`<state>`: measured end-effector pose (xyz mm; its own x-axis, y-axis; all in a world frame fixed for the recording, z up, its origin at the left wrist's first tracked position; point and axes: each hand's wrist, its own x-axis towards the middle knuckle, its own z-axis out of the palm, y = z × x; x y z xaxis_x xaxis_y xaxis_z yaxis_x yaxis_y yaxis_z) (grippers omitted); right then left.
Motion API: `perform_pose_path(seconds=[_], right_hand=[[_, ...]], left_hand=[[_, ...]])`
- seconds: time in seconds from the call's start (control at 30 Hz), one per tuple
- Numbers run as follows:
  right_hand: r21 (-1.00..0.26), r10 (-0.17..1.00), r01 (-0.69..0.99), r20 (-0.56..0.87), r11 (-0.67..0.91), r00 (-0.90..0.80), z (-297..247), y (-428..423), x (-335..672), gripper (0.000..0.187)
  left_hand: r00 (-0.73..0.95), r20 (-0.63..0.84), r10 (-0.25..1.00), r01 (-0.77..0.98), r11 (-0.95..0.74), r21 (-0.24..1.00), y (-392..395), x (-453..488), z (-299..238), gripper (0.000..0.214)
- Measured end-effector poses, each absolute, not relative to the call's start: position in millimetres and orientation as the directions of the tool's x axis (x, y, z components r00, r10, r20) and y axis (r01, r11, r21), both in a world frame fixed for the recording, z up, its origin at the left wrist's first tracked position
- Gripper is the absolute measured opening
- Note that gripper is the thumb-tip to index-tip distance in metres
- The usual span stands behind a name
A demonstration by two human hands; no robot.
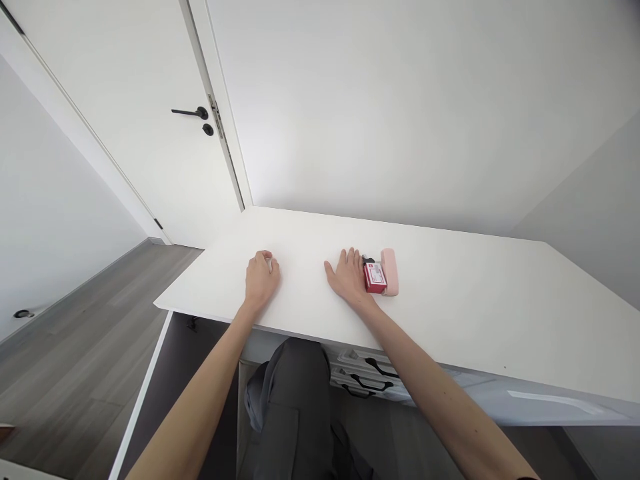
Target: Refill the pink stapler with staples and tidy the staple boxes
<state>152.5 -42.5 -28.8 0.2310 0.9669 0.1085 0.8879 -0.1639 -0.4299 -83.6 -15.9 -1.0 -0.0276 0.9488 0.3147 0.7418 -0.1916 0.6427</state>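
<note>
My left hand (pixel 261 277) rests on the white tabletop (pixel 300 240), fingers loosely curled and thumb apart, with nothing visible in it. To its right my right hand (pixel 349 275) lies palm down and flat, thumb spread out. Along that hand's right side stands a small red box (pixel 376 277) with a white label, touching it or nearly so. Right beside the box is a pink oblong object (pixel 390 271) with rounded ends, which looks like a stapler. A small black item (pixel 369 260) shows behind the box, partly hidden by my right fingers.
Below the tabletop are drawers with black handles (pixel 373 382) and an open dark compartment (pixel 200 353) at the left. My leg (pixel 295 400) is under the front edge. A white wall (pixel 400 120) rises behind, and a door with a black handle (pixel 190 112) stands at the left.
</note>
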Motion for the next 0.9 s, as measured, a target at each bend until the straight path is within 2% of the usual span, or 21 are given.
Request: perform_pose_path(seconds=[0.13,0.3,0.4,0.9], right_hand=[[-0.409,0.964,0.897,0.119,-0.17,0.237,-34,-50,182,0.083],[-0.364,0.964,0.914,0.122,-0.178,0.236,-41,-57,220,0.08],[-0.36,0.956,0.91,0.126,-0.204,0.264,-44,-63,242,0.08],[-0.368,0.909,0.874,0.142,-0.318,0.391,-47,-88,316,0.075]], left_hand=[[0.04,0.321,0.946,0.788,-0.227,0.572,-21,-82,-3,0.04],[0.178,0.31,0.934,0.881,-0.291,0.372,-27,-82,-10,0.051],[0.188,0.286,0.94,0.908,-0.277,0.313,-31,-85,-14,0.056],[0.162,0.21,0.964,0.947,-0.212,0.24,-66,-101,-14,0.067]])
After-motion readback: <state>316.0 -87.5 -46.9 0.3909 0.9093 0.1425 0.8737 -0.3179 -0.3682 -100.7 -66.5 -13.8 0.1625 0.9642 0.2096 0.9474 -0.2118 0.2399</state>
